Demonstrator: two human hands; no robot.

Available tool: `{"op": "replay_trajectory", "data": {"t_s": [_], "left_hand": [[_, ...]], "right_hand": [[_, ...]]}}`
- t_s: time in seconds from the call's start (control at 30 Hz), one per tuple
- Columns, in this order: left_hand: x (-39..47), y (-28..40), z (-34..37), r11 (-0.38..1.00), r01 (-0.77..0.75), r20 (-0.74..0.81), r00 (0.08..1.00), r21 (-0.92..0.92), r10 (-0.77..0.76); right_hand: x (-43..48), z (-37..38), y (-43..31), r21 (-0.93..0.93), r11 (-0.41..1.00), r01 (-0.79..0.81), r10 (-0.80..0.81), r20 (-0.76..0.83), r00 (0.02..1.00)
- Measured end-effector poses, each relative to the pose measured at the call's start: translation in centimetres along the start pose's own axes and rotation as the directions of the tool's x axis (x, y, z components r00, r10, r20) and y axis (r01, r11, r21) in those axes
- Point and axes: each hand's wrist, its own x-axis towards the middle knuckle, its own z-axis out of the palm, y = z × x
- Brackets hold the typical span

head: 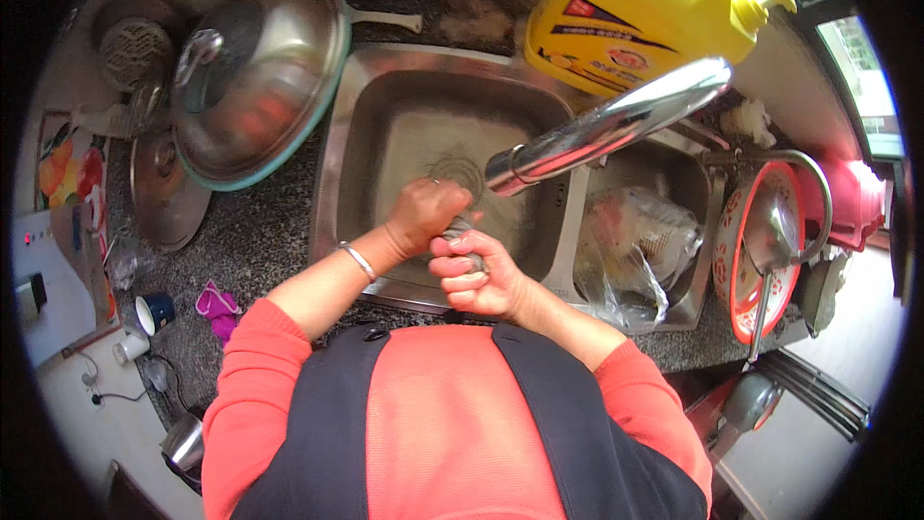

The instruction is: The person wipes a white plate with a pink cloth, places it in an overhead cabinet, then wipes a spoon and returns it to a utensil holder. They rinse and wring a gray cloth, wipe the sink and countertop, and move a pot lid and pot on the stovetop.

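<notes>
A grey cloth [459, 227], twisted into a tight roll, is gripped by both of my hands over the larger basin of a stainless steel sink [393, 130]. My left hand [427, 212] closes around its far end. Nearer to me, my right hand [476, 269] clenches the other end, with a bit of cloth showing past the fingers. Below the hands lies the round drain [462, 172] in the basin floor. The chrome faucet [606, 126] reaches in from the upper right, its tip just beyond my hands. I see no water running from it.
A lidded pan [267, 79] stands left of the sink. Behind it on the right is a yellow pump jug [613, 14]. Clear plastic bags [635, 253] fill the smaller basin. Farther right are an enamel basin [736, 260] and a ladle [771, 238]. A purple cloth [218, 307] lies left.
</notes>
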Motion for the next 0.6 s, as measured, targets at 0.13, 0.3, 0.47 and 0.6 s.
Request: {"op": "replay_trajectory", "data": {"t_s": [0.13, 0.3, 0.47, 0.6], "left_hand": [[-0.4, 0.2, -0.7, 0.982, 0.161, 0.247, 0.96, -0.099, -0.132], [-1.0, 1.4, -4.7, 0.902, 0.271, 0.259, 0.947, -0.337, -0.187], [-2.1, 3.3, -7.7, 0.184, 0.574, 0.437, 0.761, -0.798, -0.48], [-3.1, 5.1, -8.9, 0.123, 0.601, 0.414, 0.67, -0.79, -0.616]], "right_hand": [[-1.4, 0.0, -0.6, -0.534, 0.837, 0.118, -0.344, -0.346, 0.873], [-1.9, 0.2, 0.3, -0.801, 0.518, 0.299, -0.691, -0.187, 0.698], [-2.3, 1.0, 1.2, -0.83, 0.372, 0.416, -0.783, -0.039, 0.621], [-2.2, 1.8, 2.5, -0.95, 0.004, 0.312, -0.769, 0.197, 0.609]]}}
